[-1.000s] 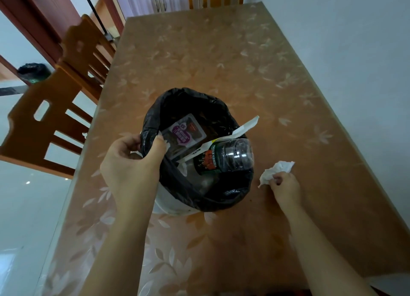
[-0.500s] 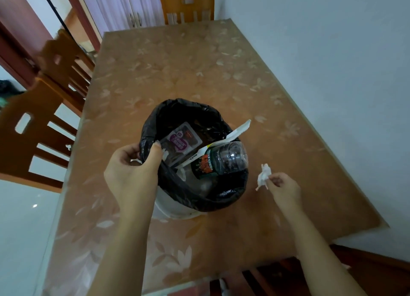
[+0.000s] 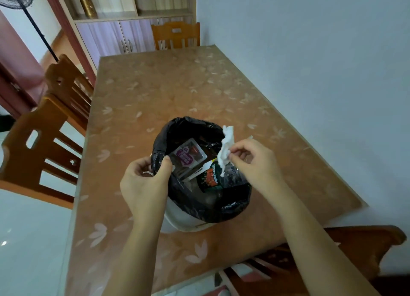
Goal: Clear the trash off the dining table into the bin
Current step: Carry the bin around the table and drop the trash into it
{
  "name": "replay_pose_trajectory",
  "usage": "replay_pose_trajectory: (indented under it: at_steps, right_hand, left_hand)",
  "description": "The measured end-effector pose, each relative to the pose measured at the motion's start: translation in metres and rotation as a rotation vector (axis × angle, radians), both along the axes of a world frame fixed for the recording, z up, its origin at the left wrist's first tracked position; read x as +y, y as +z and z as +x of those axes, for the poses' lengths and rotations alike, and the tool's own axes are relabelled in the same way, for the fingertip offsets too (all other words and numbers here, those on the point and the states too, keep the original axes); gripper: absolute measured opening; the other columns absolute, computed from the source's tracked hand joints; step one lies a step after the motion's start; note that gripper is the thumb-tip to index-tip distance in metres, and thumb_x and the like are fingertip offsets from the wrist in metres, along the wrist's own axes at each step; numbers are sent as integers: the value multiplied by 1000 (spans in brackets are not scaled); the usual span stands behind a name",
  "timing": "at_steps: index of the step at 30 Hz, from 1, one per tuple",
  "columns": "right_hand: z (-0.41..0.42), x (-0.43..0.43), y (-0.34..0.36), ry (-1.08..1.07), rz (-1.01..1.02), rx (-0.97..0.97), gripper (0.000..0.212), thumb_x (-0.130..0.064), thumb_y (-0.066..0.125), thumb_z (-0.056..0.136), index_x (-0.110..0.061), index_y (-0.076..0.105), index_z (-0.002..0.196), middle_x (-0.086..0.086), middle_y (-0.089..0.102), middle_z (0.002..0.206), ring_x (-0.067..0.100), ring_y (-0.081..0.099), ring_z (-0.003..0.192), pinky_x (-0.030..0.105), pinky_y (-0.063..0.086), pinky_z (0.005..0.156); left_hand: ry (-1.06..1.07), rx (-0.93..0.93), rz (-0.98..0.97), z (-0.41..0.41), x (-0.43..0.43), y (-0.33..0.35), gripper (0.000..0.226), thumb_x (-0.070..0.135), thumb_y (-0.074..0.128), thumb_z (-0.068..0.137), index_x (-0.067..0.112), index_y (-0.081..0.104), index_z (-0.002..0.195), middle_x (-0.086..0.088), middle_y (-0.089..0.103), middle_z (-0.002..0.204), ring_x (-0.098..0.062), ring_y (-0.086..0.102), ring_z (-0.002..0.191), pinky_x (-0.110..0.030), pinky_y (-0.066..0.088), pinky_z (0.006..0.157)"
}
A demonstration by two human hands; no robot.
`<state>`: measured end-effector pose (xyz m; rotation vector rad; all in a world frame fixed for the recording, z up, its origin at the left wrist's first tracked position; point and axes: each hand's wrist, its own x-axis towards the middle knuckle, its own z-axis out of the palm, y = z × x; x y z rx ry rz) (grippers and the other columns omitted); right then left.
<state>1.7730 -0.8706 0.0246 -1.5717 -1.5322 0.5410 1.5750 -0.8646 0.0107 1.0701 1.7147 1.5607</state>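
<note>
The right hand pinches a crumpled white tissue between thumb and fingertips, holding it over the open mouth of the bin. The left hand grips the bin's rim, thumb hooked over the black liner, fingers curled outside. Under the right hand, inside the bin, lies a clear plastic bottle; between the hands sits a purple-labelled packet. The bin stands on the brown leaf-patterned table stretching beyond both hands; wooden chairs stand left of the left hand
</note>
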Motion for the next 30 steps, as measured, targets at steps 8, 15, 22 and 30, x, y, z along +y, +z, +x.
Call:
replay_pose_trajectory:
  at_steps: [8,15,22,30]
  right_hand:
    - [-45,-3,2,204,-45,-119,21,-21,59,84,-22,63,105,-5,62,98,2,56,83,13,44,73]
    - [-27,-2,-8,-37,67,-478,24,-22,55,85,-13,60,107,4,61,106,22,53,100,34,44,81]
    - [-39,-3,-21,-137,-14,-486,28,-21,55,85,-13,59,111,6,60,112,25,51,106,39,44,86]
    - [-113,-31,-42,-323,-146,-483,30,-22,55,85,-13,58,113,5,59,115,22,49,110,36,43,89]
  left_hand:
    - [37,1,-9,-27,-10,5,17,35,71,69,21,65,77,3,65,66,-5,57,53,-31,52,54]
    - [185,-24,15,-50,0,9,28,45,67,64,22,65,81,3,65,75,-11,60,65,-31,53,60]
    - [203,40,67,-79,10,9,28,36,69,73,16,66,92,-2,65,85,-11,60,72,-22,50,57]
    - [53,-46,51,-152,31,0,24,45,67,62,26,63,77,6,65,75,-3,61,62,-20,48,55]
